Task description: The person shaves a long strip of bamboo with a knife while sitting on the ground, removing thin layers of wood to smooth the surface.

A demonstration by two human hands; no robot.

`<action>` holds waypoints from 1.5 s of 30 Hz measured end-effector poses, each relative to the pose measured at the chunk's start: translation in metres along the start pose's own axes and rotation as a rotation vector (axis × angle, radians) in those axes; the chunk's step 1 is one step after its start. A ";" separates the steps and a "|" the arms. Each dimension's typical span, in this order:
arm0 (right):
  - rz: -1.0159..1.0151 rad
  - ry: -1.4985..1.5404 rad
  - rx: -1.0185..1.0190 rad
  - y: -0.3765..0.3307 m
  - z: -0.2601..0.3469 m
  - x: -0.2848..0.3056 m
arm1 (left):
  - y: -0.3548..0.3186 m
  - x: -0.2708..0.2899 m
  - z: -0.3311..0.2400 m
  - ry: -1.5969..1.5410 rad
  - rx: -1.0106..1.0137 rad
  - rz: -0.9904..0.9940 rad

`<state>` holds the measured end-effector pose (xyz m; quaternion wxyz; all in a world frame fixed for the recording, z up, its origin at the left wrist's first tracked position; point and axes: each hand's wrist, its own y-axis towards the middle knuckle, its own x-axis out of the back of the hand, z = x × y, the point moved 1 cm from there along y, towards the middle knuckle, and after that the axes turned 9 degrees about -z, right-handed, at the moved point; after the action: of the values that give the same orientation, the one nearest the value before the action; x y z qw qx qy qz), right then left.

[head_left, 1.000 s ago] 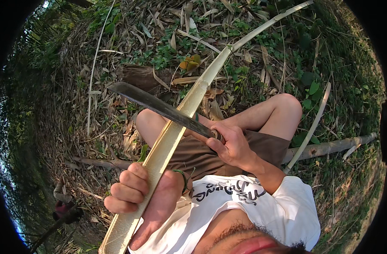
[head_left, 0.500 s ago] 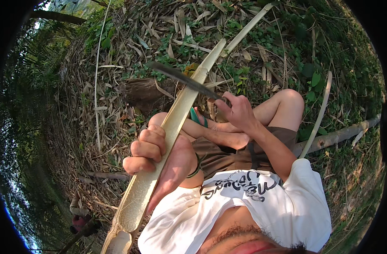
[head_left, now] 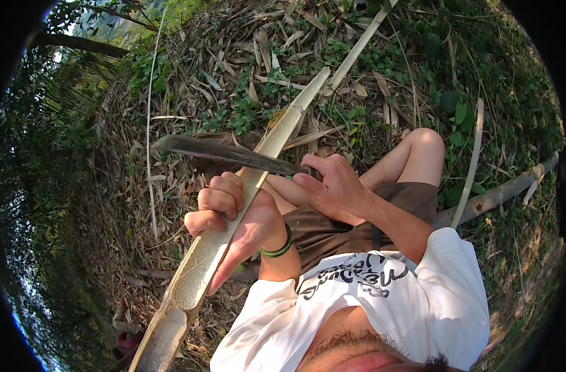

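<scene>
A long split bamboo culm (head_left: 277, 139), pale and hollow, runs from the lower left up toward the upper middle. My left hand (head_left: 233, 214) grips it around its middle, fingers curled over the top edge, a green band on the wrist. My right hand (head_left: 336, 186) holds the handle of a dark long-bladed knife (head_left: 224, 152). The blade lies across the bamboo just above my left hand, its tip pointing left. My bare knees and brown shorts are under both hands.
Dry bamboo leaves and green weeds (head_left: 252, 93) cover the sloping ground. A thin pale bamboo strip (head_left: 472, 161) stands at the right. A thicker grey pole (head_left: 506, 189) lies on the ground at the right. A thin stalk (head_left: 150, 124) rises at the left.
My left hand slid up the bamboo. My right hand raised the knife off the culm, then brought the blade back down across it, closer to my left hand.
</scene>
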<state>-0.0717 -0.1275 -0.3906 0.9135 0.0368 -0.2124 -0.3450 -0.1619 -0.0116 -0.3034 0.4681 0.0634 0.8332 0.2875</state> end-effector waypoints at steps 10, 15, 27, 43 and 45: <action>-0.165 -0.200 -0.484 -0.007 -0.129 0.015 | -0.004 -0.008 0.002 0.021 -0.020 0.007; 0.018 0.025 -0.052 -0.007 -0.033 0.009 | -0.004 -0.002 -0.003 0.045 -0.006 0.040; 0.001 -0.093 -0.062 0.006 -0.072 0.004 | -0.016 0.007 -0.010 -0.006 0.006 0.043; -0.040 0.001 0.044 -0.037 -0.033 -0.004 | 0.020 -0.033 -0.106 0.072 0.066 0.178; -0.089 -0.144 -0.063 -0.026 -0.094 -0.010 | 0.019 -0.035 -0.102 0.137 0.042 0.123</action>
<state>-0.0551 -0.1482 -0.4852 0.8805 -0.0074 -0.2646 -0.3933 -0.2288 -0.0519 -0.2262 0.3900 0.1047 0.8636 0.3018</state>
